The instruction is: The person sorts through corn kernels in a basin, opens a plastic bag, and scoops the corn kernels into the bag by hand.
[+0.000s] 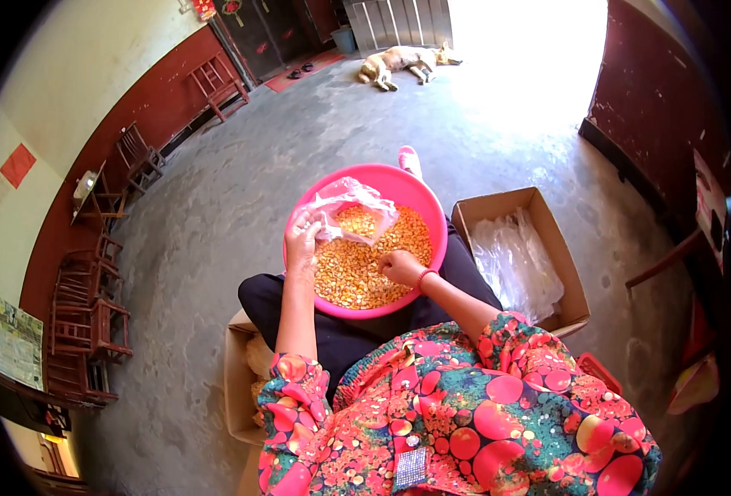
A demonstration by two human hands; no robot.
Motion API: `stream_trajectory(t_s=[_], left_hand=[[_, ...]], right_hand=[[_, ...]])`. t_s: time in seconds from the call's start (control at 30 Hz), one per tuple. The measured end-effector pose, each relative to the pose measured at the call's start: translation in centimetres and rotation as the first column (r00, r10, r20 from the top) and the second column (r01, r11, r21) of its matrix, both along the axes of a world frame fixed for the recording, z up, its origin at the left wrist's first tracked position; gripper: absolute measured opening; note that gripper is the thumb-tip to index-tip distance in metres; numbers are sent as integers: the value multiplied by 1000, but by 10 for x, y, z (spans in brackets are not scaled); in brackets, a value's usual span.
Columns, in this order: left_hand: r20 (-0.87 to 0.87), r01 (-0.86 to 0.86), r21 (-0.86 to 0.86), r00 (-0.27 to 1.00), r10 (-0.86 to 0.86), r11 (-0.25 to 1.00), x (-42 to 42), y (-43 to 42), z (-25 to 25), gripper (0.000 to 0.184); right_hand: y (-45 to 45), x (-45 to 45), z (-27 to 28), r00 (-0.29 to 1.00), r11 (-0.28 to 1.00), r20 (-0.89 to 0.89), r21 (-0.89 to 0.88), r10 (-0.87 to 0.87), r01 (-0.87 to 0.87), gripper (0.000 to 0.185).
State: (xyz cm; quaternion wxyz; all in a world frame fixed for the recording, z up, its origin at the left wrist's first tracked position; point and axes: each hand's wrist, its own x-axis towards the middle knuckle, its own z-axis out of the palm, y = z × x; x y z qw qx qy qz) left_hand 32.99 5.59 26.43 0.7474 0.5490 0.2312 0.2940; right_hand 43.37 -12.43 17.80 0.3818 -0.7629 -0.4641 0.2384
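Observation:
A pink basin [437, 217] full of yellow corn kernels [353, 277] rests on my lap. At its left side my left hand [303, 238] grips a clear plastic bag [351, 192] by its edge; the bag hangs open over the kernels. My right hand [402, 268], with a red bracelet at the wrist, is low over the corn on the right side. Its fingers are curled, and what they hold, if anything, is hidden. Kernels show through and behind the bag.
Right of me stands an open cardboard box [566, 285] with clear plastic bags [514, 264]. Another cardboard box [239, 376] sits at my left, partly covered by my sleeve. A dog [403, 62] lies on the floor ahead. Wooden chairs [93, 306] line the left wall.

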Motion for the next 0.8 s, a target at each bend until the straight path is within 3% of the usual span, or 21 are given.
stream_trajectory(t_s=[0.1, 0.17, 0.3, 0.33, 0.43, 0.5, 0.7, 0.77, 0.8], left_hand=[[43, -78, 60, 996, 75, 995, 2, -5, 4, 32], [-53, -38, 295, 997, 56, 955, -11, -9, -10, 35], [-175, -23, 476, 977, 121, 879, -37, -15, -72, 38], [-141, -1, 774, 974, 175, 633, -41, -12, -80, 39], [-209, 26, 657, 966, 150, 753, -39, -22, -82, 43], [-217, 21, 687, 960, 178, 726, -39, -32, -70, 43], [-138, -19, 659, 980, 145, 752, -40, -32, -77, 46], [-100, -36, 704, 984, 148, 709, -39, -27, -86, 49], [-100, -35, 704, 984, 148, 709, -40, -33, -79, 49]], right_hand=[[2, -1, 2, 983, 997, 184, -78, 5, 9, 19], [4, -5, 6, 965, 992, 258, -123, 35, -3, 23], [6, -15, 3, 925, 963, 350, -265, 151, -56, 33], [8, -17, 3, 928, 953, 325, -291, 184, -88, 32], [10, -20, 1, 875, 915, 352, -345, 332, -209, 33], [8, -20, 12, 851, 866, 294, -397, 435, -305, 37], [17, -8, -5, 852, 853, 209, -338, 480, -397, 35], [17, -4, -6, 843, 846, 188, -307, 504, -437, 33], [13, -5, 6, 906, 853, -96, -308, 413, -421, 31]])
